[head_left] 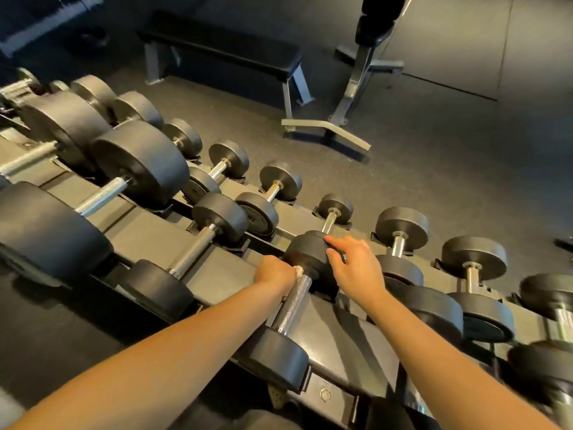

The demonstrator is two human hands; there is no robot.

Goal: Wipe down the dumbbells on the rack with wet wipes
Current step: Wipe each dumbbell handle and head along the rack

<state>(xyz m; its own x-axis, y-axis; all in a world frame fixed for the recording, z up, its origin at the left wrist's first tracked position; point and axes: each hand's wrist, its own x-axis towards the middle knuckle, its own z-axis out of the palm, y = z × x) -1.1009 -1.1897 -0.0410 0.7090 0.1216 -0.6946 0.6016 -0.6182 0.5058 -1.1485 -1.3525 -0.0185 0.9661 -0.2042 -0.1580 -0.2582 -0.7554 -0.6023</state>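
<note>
A black dumbbell with a knurled steel handle [294, 301] lies on the upper tier of the rack [341, 339], in the middle of the view. My left hand [274, 274] grips the far end of that handle, with a bit of white wet wipe [298, 269] showing between fingers and steel. My right hand [356, 265] rests on the dumbbell's far head [305, 251], fingers spread over its top and side. The near head [279, 356] sits in its cradle below my left forearm.
Several more dumbbells fill both tiers, larger ones to the left [139, 162] and smaller ones along the lower row [401, 228]. A flat bench [223, 45] and an adjustable bench frame [356, 85] stand on the dark rubber floor beyond the rack.
</note>
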